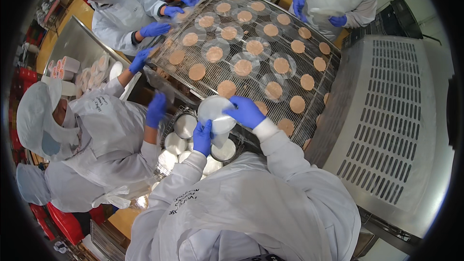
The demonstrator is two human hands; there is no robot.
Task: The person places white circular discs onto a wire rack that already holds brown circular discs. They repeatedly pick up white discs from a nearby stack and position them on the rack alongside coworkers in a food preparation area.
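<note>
- Hands first: my left hand (202, 137), in a blue glove, is closed on the lower edge of a clear round plastic lid (216, 112); my right hand (246, 111) grips the same lid from its right side, fingers curled over the rim.
- The lid sits between my two hands, held just above the near edge of the wire mesh conveyor (333, 60), not resting on it as far as I can tell.
- Directly below my left hand I see a cluster of round white tubs (176, 143), some empty, packed close together.
- Just beyond my right hand lie round brown patties (226, 88) in rows on the mesh, several further out already under clear lids.
- To the right of my right hand stands a grey slotted metal housing (386, 116).
- Left of my left hand, a co-worker in white coat and hairnet reaches a blue-gloved hand (155, 109) toward the tubs.
- Far past my hands, more people in white with blue gloves (155, 29) work along the conveyor's far edges.
</note>
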